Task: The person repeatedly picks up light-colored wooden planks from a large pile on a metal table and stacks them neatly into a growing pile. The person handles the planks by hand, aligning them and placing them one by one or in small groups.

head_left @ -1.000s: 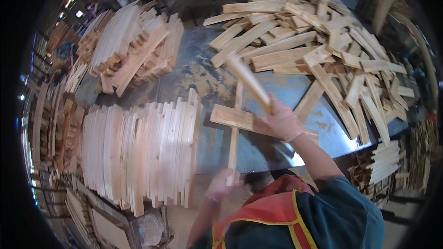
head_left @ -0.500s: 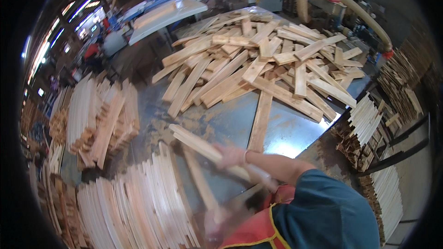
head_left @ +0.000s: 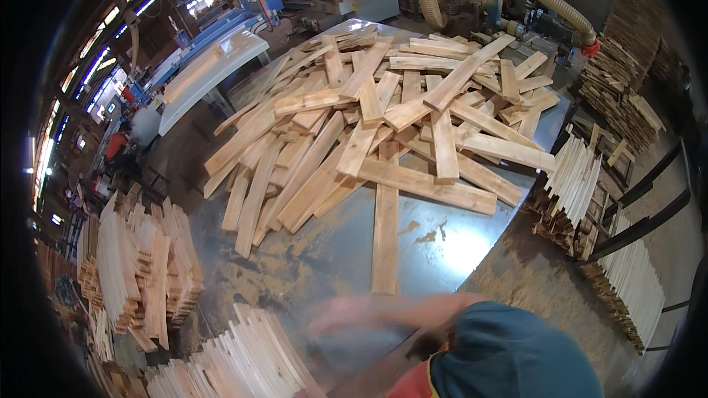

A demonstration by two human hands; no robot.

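Right hand (head_left: 335,318) blurred, finger state unclear | just above slat stack (head_left: 251,357) | plank (head_left: 386,232) beyond stack, near hand

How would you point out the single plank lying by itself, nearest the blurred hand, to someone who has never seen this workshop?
Start at the big heap of pale wooden planks on the grey metal table. From the heap's near edge one long pale wooden plank runs straight toward the person. Unlike its criss-crossed neighbours, most of it lies flat on bare metal, its near end just beyond the blurred hand.
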